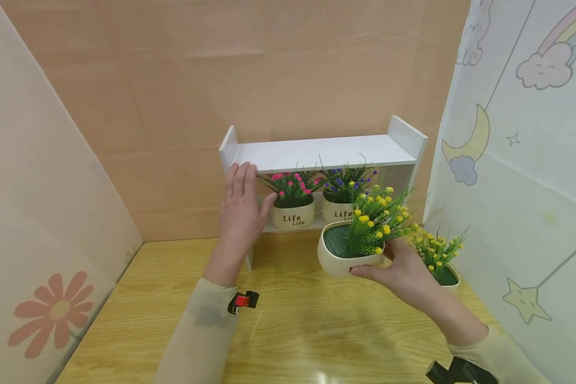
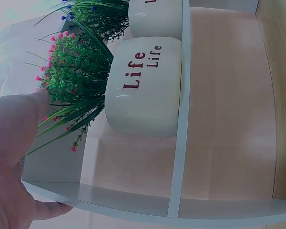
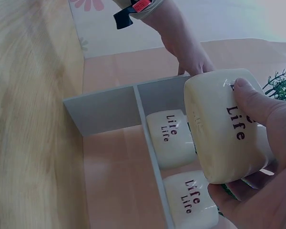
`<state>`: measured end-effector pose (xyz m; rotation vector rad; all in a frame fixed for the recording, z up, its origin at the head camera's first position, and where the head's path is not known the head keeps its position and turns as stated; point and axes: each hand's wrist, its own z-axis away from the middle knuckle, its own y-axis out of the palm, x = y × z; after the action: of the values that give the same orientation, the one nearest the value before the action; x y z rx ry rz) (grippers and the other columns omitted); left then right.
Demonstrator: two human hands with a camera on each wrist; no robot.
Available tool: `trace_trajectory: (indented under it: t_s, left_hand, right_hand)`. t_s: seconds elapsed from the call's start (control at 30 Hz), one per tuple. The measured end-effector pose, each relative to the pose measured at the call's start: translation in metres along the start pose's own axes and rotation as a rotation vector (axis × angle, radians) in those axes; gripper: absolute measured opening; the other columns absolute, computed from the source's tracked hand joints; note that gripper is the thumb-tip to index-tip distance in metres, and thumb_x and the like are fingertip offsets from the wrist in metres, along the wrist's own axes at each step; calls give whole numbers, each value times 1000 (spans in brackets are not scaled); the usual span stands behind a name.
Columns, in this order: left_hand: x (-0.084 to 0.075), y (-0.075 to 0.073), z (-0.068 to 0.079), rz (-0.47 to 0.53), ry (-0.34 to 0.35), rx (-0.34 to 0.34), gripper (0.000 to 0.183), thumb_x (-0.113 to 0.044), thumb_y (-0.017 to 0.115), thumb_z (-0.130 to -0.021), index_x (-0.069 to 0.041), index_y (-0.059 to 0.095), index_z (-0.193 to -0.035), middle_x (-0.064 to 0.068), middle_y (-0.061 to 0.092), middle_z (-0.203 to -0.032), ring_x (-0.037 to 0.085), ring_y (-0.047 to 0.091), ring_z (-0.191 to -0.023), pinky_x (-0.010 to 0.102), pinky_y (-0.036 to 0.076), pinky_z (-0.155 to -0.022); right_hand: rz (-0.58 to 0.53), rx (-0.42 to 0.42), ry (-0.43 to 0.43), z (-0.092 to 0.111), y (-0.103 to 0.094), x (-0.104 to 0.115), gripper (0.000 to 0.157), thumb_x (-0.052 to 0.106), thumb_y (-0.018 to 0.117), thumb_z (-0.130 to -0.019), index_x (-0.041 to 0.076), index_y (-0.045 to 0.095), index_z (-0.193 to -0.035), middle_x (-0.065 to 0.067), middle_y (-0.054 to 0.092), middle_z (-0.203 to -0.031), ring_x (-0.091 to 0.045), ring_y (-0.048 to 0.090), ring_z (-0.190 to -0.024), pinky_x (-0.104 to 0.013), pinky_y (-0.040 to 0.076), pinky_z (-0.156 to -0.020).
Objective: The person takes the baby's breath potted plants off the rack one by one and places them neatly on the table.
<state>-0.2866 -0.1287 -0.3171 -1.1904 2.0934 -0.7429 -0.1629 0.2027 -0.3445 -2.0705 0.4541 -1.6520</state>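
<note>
My right hand (image 1: 408, 274) grips a cream pot of artificial yellow flowers (image 1: 350, 261), thumb on its front, in front of a white two-tier shelf (image 1: 317, 152). The pot is raised above the table and tilted; its "Life" lettering shows in the right wrist view. My left hand (image 1: 241, 213) rests with straight fingers on the shelf's top board near the left corner. On the middle board stand a pot with pink flowers (image 1: 293, 213) and, to its right, a pot with blue flowers (image 1: 333, 208), partly hidden by the held one.
Another pot of yellow flowers (image 1: 446, 277) stands on the table at the right, partly behind my right wrist. The wood-grain table (image 1: 288, 330) meets a white patterned wall (image 1: 523, 224) on the right and another (image 1: 43, 213) on the left. A tan backdrop (image 1: 173, 106) hangs behind the shelf.
</note>
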Motion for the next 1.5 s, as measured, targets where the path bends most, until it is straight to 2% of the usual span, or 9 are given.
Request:
trace_trajectory:
  t_s: [0.23,0.43,0.73,0.93,1.1,1.23,1.5]
  left_hand:
    - [0,0,1,-3,0,8,78,-44,63,-113,-4,26,-169,12,25,-175,30,9,-169,59,39,-125]
    - [0,1,1,0,-10,11,78,-45,63,-113,-5,26,-169,10,25,-175,29,8,-169,62,45,-118]
    - [-1,2,1,-2,-19,24,78,-45,62,-113,-5,25,-169,10,24,-176,29,7,-169,61,42,-122]
    - [0,2,0,-2,-18,23,78,-44,63,-113,-4,25,-169,12,25,-176,30,8,-169,59,38,-125]
    - [0,2,0,-1,-21,21,78,-44,64,-113,-6,25,-169,11,24,-176,30,7,-169,62,43,-120]
    - [0,2,-1,-2,-13,14,77,-43,64,-113,-6,25,-168,11,25,-175,30,8,-169,62,45,-118]
    - [0,1,-2,-1,-21,25,79,-44,64,-113,-5,25,-169,12,25,-175,31,8,-169,61,41,-123]
  right_hand:
    - [10,-20,-43,6,6,-23,86,31,96,-90,6,52,-159,-15,64,-151,-47,52,-149,-66,45,-116]
    - [81,-11,24,11,10,-38,90,42,94,-91,3,50,-159,-24,62,-153,-54,51,-147,-71,47,-113]
    - [87,34,90,15,13,-60,93,45,92,-92,-5,49,-158,-35,54,-156,-57,45,-149,-71,45,-115]
    - [32,53,63,13,15,-75,84,40,91,-94,3,52,-158,-23,61,-154,-52,49,-149,-69,46,-114]
    - [19,48,38,10,17,-87,81,36,92,-93,5,53,-158,-16,66,-149,-47,55,-146,-69,48,-114]
    - [13,43,26,8,18,-96,87,34,93,-93,6,48,-161,-17,64,-150,-48,56,-144,-69,48,-113]
    - [64,35,86,3,18,-112,93,42,94,-91,3,47,-161,-23,61,-152,-53,52,-146,-67,50,-112]
